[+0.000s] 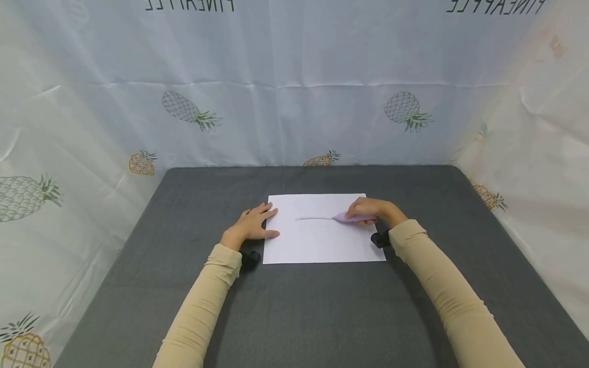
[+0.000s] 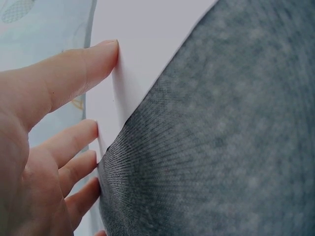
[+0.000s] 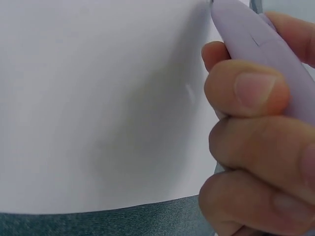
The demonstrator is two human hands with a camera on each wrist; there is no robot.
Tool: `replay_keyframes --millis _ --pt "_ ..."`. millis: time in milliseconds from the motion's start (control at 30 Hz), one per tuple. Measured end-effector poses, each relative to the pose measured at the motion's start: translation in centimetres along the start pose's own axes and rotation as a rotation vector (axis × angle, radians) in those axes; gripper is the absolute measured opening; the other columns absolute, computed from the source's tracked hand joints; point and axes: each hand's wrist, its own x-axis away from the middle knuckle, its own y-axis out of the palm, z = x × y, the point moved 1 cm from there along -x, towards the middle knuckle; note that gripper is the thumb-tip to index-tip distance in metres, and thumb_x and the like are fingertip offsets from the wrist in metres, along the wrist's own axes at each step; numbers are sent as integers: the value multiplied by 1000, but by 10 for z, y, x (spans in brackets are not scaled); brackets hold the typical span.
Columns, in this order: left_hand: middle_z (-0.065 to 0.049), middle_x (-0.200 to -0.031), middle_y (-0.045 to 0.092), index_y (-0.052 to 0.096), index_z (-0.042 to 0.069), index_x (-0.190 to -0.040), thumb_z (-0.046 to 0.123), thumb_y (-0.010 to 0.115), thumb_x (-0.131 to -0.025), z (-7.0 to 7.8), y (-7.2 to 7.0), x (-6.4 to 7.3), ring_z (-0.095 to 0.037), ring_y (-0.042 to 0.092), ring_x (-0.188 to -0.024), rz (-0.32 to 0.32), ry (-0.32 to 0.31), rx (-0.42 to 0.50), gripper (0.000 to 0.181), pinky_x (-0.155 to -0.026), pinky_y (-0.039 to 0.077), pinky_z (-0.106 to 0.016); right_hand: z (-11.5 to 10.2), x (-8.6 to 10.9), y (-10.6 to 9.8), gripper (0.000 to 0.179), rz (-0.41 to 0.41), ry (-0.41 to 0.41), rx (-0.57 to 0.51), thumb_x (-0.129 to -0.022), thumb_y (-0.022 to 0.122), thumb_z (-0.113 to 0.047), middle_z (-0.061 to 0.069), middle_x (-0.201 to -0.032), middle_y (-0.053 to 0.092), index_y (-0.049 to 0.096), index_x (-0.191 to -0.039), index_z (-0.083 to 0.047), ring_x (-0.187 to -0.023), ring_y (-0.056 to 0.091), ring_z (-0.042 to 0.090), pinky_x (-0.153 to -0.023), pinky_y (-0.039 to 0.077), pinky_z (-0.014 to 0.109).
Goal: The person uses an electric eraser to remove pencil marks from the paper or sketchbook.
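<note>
A white sheet of paper (image 1: 317,245) lies on the dark grey table. My left hand (image 1: 250,224) is at the sheet's left edge with fingers spread; in the left wrist view the thumb (image 2: 101,59) presses on the paper. My right hand (image 1: 368,208) grips a lavender, pen-shaped tool (image 3: 268,54) over the right half of the sheet, its fingers (image 3: 246,93) curled round the thick body. The tool's small dark tip points left. A thin grey line (image 1: 313,219) runs leftward across the paper from that tip.
The grey cloth-covered table (image 1: 294,312) spreads around the sheet. A pale curtain (image 1: 294,122) printed with pineapples hangs behind it and on both sides. Black wrist cameras sit at both cuffs, close to the paper's lower corners.
</note>
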Motion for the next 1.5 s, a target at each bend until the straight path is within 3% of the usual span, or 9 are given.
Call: replay_keyframes --millis 1500 --pt "-11 -164 18 26 15 -153 49 59 -90 -1 1 0 -34 13 -153 1 -4 2 79 -122 10 -59 0 -3 2 28 13 -9 4 -94 50 -29 -5 -51 44 63 -91 -4 -40 36 5 -43 34 19"
